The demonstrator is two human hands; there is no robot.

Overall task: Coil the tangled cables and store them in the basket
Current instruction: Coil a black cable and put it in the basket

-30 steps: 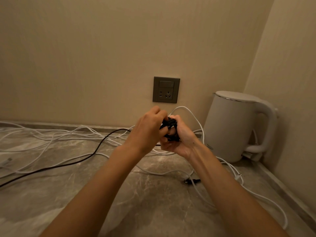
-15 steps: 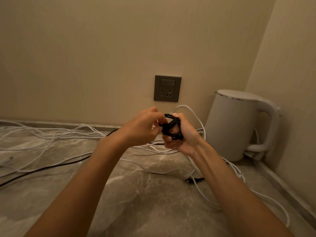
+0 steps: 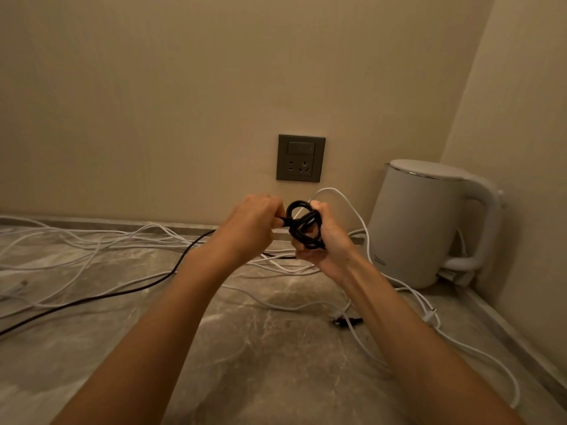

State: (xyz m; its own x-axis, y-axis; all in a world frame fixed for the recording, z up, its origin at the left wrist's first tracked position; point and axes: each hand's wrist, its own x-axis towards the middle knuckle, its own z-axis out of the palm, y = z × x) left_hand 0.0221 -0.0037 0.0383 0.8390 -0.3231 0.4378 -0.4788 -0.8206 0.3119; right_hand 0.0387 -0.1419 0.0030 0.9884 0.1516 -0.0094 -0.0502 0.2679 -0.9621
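Coil [image 3: 306, 226] — right hand [image 3: 330, 242] gripping, left hand [image 3: 250, 223] pinching

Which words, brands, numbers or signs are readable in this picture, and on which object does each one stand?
Nothing can be read.
Kettle: a small grey print low on its body, too blurred to read.
Wall socket: no text visible.

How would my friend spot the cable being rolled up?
Find the grey wall socket beside the white kettle. Just below it, above the counter, the right hand grips a small bundle of loops and the left hand pinches its strand. That black cable is wound up, while the white cables lie loose on the counter.
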